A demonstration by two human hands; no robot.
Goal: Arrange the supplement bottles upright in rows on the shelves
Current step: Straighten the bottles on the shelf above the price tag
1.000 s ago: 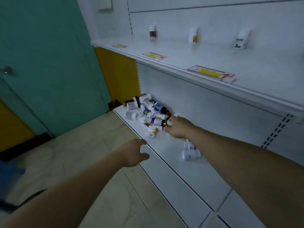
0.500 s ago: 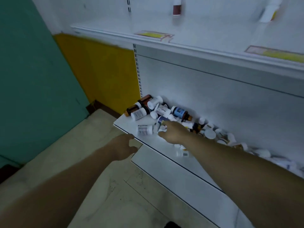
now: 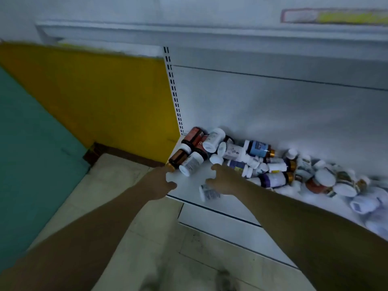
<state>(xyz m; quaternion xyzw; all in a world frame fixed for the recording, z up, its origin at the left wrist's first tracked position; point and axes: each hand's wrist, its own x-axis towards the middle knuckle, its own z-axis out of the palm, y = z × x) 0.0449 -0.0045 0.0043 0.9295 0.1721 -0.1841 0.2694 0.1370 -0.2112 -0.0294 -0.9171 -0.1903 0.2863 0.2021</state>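
A: Hands?
B: Left hand (image 3: 161,184) at the front-left corner of the bottom shelf (image 3: 190,183), fingers loosely curled, nothing in them. Right hand (image 3: 225,179) spread and lightly bent over a small white bottle (image 3: 209,193) lying on its side. Touching or not, can't tell.
A: Task items?
B: Supplement bottles (image 3: 252,162) heaped on their sides along the back of that shelf, none clearly upright.
A: Doing the step well?
B: Probably best to take the loose white one first, grip round the body, tip cap-up, set at the bare front-left corner to start a row. Careful near the amber bottle (image 3: 178,159) at the edge, likely to roll off.
A: Text?
B: Nothing readable. Blue-label bottle (image 3: 259,148), red bottle (image 3: 194,135), yellow shelf tag (image 3: 336,16) up top, all blurred.
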